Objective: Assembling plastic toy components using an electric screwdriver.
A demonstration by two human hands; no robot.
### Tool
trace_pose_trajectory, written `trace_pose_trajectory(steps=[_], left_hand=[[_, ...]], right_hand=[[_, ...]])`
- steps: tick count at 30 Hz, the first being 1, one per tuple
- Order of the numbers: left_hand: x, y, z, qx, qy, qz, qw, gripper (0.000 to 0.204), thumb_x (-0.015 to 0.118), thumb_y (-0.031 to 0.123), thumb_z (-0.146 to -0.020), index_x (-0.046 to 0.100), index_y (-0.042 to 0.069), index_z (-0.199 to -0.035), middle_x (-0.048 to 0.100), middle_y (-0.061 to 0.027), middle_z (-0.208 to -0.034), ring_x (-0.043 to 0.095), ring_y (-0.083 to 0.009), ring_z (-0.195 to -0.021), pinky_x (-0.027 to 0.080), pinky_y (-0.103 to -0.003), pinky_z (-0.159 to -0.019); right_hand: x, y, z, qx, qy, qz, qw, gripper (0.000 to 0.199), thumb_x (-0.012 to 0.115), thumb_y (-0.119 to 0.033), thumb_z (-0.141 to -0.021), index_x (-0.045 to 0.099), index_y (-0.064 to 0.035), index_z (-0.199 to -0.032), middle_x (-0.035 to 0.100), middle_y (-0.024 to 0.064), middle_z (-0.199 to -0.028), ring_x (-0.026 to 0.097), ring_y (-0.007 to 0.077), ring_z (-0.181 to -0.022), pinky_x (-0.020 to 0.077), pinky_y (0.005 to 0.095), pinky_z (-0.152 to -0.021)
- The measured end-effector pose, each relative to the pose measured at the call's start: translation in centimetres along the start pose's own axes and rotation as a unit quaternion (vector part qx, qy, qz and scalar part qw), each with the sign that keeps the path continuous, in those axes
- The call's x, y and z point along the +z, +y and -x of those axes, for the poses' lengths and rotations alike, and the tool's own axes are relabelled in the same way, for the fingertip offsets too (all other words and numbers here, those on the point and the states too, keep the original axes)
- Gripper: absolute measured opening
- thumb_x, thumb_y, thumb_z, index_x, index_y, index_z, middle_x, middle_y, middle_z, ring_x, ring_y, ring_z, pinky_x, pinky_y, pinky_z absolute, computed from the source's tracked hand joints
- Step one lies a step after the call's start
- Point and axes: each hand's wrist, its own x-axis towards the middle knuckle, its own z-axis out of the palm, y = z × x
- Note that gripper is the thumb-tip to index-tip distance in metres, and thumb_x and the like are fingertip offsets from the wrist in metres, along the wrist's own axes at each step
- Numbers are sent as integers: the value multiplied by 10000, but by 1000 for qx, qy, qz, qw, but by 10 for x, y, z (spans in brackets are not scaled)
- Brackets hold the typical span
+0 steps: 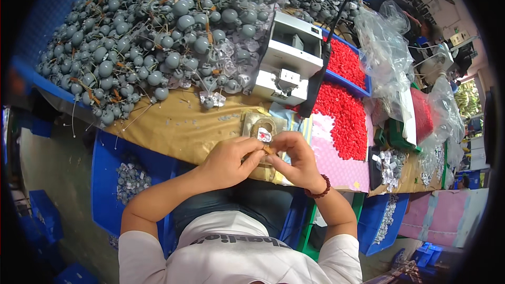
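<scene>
- Your left hand and right hand pinch one small, clear plastic part with a red insert, fingertips closed on it.
- It looks light, stiff and slippery; grip its edges.
- The grey ball pile lies at eleven o'clock.

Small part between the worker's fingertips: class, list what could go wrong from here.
1. The small part, pinched by the left hand and right hand at the table's near edge, could slip and drop to the lap or floor.
2. The grey ball pile slopes toward the work spot; loose balls may roll in.
3. The red beads lie beside the right hand and could be brushed off.
</scene>
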Motion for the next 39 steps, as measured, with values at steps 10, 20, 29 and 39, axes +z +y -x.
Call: trace_pose_trajectory(steps=[10,20,29,39], left_hand=[[25,-47,29,-156,-19,107,982,329,683,126,-958,601,44,-1266,640,-94,-1157,639,-178,-957,530,-319,-841],[31,-46,23,13,10,-165,986,330,745,112,-837,686,67,-1158,620,-110,-1169,544,-329,-1102,478,-417,-962],[21,-53,22,43,-19,-193,980,312,734,98,-816,696,74,-1124,613,-107,-1162,544,-331,-1105,477,-431,-970],[49,-64,-12,89,102,-337,932,274,738,134,-830,722,134,-1103,652,-65,-1159,581,-291,-1163,458,-449,-967]], right_hand=[[-26,38,3,-19,-55,340,939,197,716,9,-854,717,-32,-1046,685,122,-949,696,319,-827,578,373,-731],[-12,47,-19,-135,-117,530,829,322,664,-112,-790,672,-18,-1098,626,110,-1024,644,270,-901,540,376,-737],[-20,44,-16,-190,-172,568,782,347,648,-155,-807,664,0,-1117,580,78,-1049,581,213,-864,472,346,-711],[-26,53,1,-137,-67,466,872,488,706,20,-744,668,-28,-1229,619,128,-1171,591,328,-1129,498,422,-931]])
